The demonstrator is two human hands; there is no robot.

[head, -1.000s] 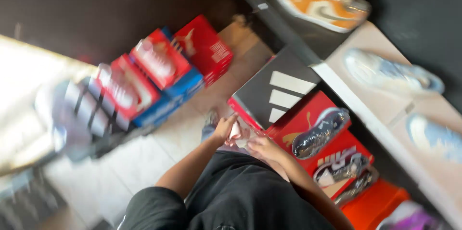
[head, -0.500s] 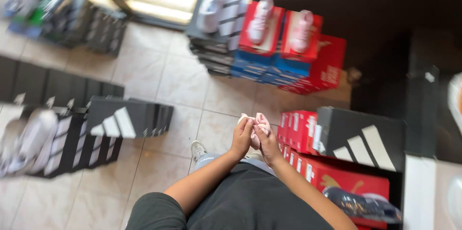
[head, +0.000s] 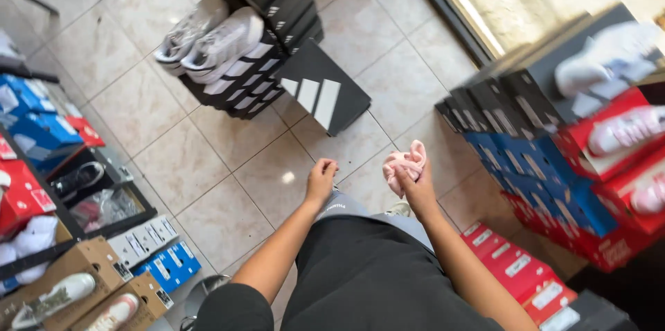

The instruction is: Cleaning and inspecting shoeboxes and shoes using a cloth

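Observation:
My right hand [head: 418, 189] grips a crumpled pink cloth [head: 405, 162] in front of my body. My left hand [head: 322, 178] has come off the cloth; its fingers are curled shut with nothing visible in them. Both hands hang above a beige tiled floor [head: 208, 158]. A black shoe box with white stripes [head: 324, 95] lies on the floor just beyond my left hand. My dark shirt and grey trousers fill the lower middle of the view.
A stack of black shoe boxes with a pair of grey sneakers [head: 204, 38] on top stands ahead. Red, blue and black boxes with pink and white shoes [head: 616, 130] are stacked at the right. Blue, red and cardboard boxes [head: 76, 268] line the left. A doorway threshold [head: 450, 5] runs at the upper right.
The view has swung round the shop. My two hands, earlier together on the pink cloth, have parted: the right keeps the cloth, the left has dropped away.

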